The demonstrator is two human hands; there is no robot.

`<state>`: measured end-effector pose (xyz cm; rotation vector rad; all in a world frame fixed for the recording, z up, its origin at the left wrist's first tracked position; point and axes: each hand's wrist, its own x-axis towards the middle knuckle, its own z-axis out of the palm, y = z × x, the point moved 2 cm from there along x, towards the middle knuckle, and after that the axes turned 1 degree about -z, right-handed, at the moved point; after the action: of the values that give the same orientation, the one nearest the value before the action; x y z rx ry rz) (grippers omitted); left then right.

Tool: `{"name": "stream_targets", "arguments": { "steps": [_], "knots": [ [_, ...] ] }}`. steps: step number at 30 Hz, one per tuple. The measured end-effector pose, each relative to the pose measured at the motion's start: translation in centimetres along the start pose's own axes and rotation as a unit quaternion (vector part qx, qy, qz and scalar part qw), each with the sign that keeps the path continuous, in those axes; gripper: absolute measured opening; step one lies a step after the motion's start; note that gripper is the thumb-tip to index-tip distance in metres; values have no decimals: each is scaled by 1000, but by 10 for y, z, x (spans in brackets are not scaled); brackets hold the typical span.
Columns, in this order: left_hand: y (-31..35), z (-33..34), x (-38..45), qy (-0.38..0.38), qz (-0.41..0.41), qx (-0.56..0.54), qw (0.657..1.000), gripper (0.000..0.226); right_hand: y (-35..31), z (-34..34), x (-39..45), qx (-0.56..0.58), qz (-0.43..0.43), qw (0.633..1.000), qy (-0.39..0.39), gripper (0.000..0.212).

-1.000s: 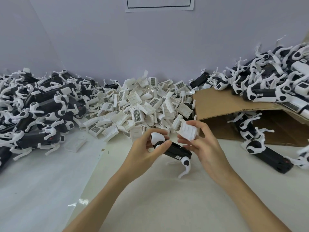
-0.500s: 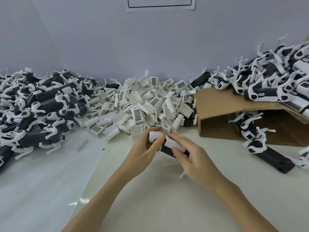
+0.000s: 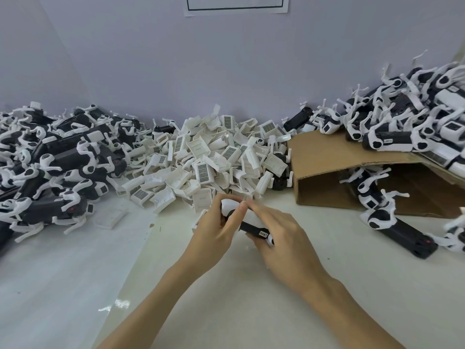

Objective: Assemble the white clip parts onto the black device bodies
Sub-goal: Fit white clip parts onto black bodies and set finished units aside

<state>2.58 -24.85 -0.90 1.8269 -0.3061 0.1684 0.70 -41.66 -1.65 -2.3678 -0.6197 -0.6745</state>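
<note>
Nearest the camera, two bare forearms reach in over the glossy white tabletop (image 3: 251, 311). The left hand (image 3: 214, 233) curls round the rounded white end of a long black plastic device body (image 3: 254, 229), holding it just above the table. The right hand (image 3: 281, 235) lies over the top of the same body, its fingers closed down on a small white moulded clip part (image 3: 247, 217) and pressing it against the black casing; only a sliver of the clip shows between the fingers.

A second ago the right hand held that clip apart from the body, raised and clear of it; half a second ago it had come down onto the casing, and now it covers it more fully. I judge this to be the seating step: the clip has met the body and is being pushed home, though whether it has latched is hidden under the fingers.

Just behind the hands lies a heap of loose white clip parts (image 3: 208, 157), many with gridded labels. To the left is a pile of black bodies with white legs (image 3: 55, 159), and to the right a brown cardboard box on its side (image 3: 327, 157), with more such bodies on and inside it (image 3: 407, 127). A pale grey wall (image 3: 176, 59) closes the scene, a white paper sheet (image 3: 236, 6) fixed to it.
</note>
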Motion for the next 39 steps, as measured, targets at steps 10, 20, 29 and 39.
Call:
{"name": "stream_targets", "arguments": {
  "steps": [10,20,29,39],
  "knots": [
    [1,-14,4,-61,123,177,975,39,7,-15,2,-17,33,996,85,49],
    [-1,-7,2,-42,54,41,997,34,9,-21,6,-56,13,994,97,44],
    [3,-9,0,-44,75,56,995,30,8,-20,8,-111,-35,985,124,47],
    [15,-22,0,-133,280,179,934,30,23,-35,10,433,211,856,-186,42]
  ]
}}
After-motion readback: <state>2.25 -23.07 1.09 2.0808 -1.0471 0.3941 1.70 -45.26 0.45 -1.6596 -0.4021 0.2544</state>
